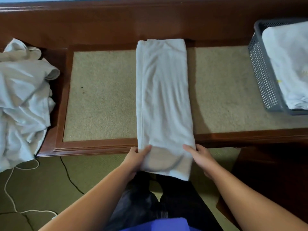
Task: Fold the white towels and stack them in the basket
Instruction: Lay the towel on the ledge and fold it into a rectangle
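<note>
A white towel, folded into a long narrow strip, lies across the wooden table from its far side to the near edge, where its end hangs over. My left hand grips the left corner of that hanging end, thumb on top. At the right corner my right hand holds the towel with the thumb on top and the fingers underneath. A grey mesh basket stands at the table's right end with a folded white towel inside. A crumpled pile of white towels sits at the left end.
The table has a beige inset top and a reddish-brown wooden frame with a raised back ledge. On the green carpet below lie a black cable and a white cord. My dark-trousered legs are under the towel's end.
</note>
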